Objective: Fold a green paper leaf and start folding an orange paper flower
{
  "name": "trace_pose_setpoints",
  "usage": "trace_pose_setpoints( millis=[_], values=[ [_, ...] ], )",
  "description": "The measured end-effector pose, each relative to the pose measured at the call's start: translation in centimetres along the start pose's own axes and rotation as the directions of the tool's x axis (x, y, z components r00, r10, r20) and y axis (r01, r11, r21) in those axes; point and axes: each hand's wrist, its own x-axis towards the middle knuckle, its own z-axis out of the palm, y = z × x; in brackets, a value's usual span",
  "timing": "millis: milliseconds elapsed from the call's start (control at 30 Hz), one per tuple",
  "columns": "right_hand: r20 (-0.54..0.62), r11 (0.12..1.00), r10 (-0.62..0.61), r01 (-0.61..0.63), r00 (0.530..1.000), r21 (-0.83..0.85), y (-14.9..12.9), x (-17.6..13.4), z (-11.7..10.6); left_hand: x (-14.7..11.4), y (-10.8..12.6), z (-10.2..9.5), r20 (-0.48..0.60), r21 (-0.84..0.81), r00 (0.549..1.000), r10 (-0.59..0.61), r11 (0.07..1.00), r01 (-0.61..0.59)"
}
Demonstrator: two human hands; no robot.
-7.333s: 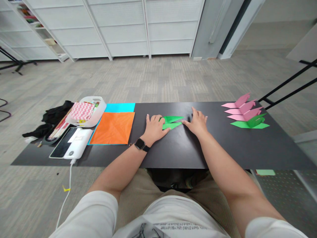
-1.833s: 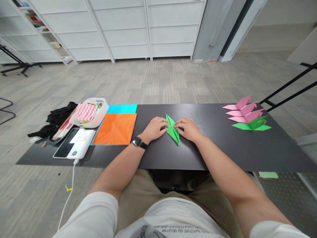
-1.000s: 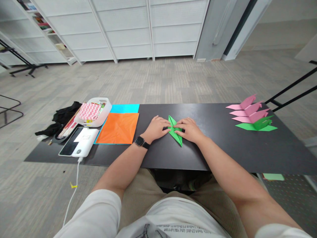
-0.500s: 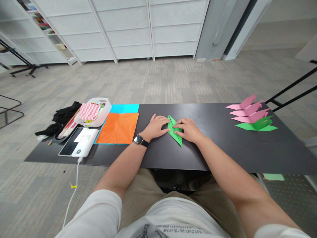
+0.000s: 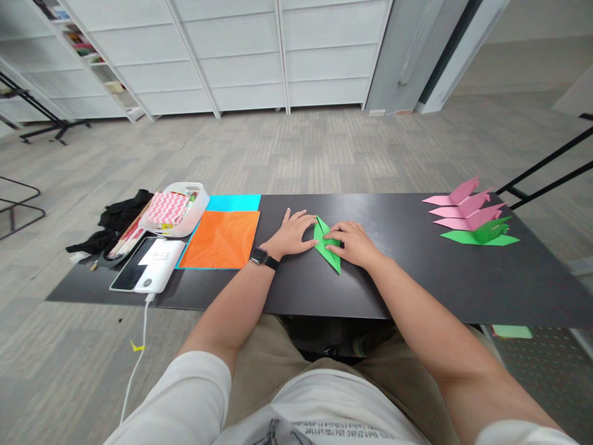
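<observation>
A piece of green origami paper (image 5: 332, 254), folded into a narrow diamond with a crease down its length, lies flat on the dark table. At its left edge is my left hand (image 5: 293, 235), fingers spread, the thumb tip touching the paper and the index fingertip near its upper corner. My right hand (image 5: 354, 243) rests on the paper from the right, its fingers stretched out and apart over the middle. The fingertips press the sheet down; neither hand is wrapped round it. A watch (image 5: 264, 258) is on my left wrist.
To the left lie orange paper (image 5: 220, 241) and blue paper (image 5: 236, 203), a white basket (image 5: 199, 207), a phone (image 5: 132, 267) and a white power bank (image 5: 162, 266) with a cable. Pink folded birds (image 5: 463, 207) and a green one (image 5: 484, 235) stand at the right.
My left hand's fingers have lifted and shifted slightly up and left, off the paper's upper part. The right hand and the green paper stay in place.
</observation>
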Motion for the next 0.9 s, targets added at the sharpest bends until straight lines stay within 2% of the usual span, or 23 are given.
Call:
trace_pose_setpoints(
  millis=[133,200,433,900],
  values=[
    [-0.037,0.995,0.066,-0.068,0.997,-0.066,-0.6,0.1,0.2,0.0,0.7,0.1,-0.152,0.003,0.988,-0.027,1.000,0.028],
    [-0.069,0.986,0.107,-0.115,0.992,-0.120,-1.0,0.3,0.4,0.0,1.2,0.2,-0.193,0.012,0.981,-0.034,0.999,0.037],
    [-0.164,0.963,0.140,-0.173,0.976,-0.206,-1.3,0.8,1.2,0.2,2.6,1.0,-0.123,0.070,0.992,-0.008,0.997,0.017],
    [-0.109,0.967,0.158,-0.176,0.981,-0.183,-1.1,0.5,0.7,-1.2,3.6,0.7,-0.026,0.135,0.999,0.038,0.990,-0.035]
  ],
)
